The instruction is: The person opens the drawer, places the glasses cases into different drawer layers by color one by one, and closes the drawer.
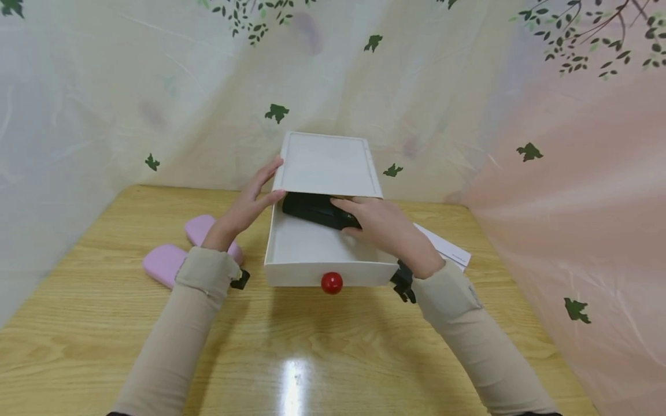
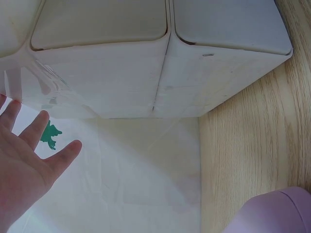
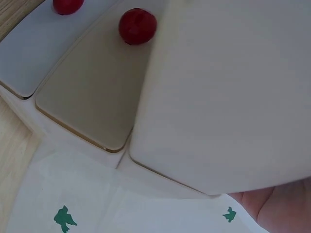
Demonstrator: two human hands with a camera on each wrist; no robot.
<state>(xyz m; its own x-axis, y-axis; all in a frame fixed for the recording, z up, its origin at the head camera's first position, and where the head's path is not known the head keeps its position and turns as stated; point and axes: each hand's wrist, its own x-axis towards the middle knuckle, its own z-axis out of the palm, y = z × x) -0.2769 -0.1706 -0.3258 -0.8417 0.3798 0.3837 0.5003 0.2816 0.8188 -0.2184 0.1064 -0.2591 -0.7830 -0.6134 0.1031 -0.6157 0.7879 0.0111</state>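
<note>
A white drawer cabinet [image 1: 328,164] stands on the table, its top drawer [image 1: 296,274] with a red knob [image 1: 332,283] pulled out. Inside that drawer, toward the back, lies a dark oblong case [image 1: 312,211]. My right hand [image 1: 385,226] reaches in from the right and grips the case's right end, with the thumb on the near side. The drawer hides most of this hand in the right wrist view, where only part of the palm [image 3: 286,208] shows. My left hand [image 1: 244,208] touches the cabinet's left side with spread fingers, also seen in the left wrist view.
Two lilac rounded objects [image 1: 163,263] lie on the table to the left, partly behind the left forearm. A flat white box [image 1: 447,248] lies to the right, beside the cabinet. Lower drawers with red knobs [image 3: 137,26] are closed. A printed sheet [image 1: 208,115] hangs behind the table.
</note>
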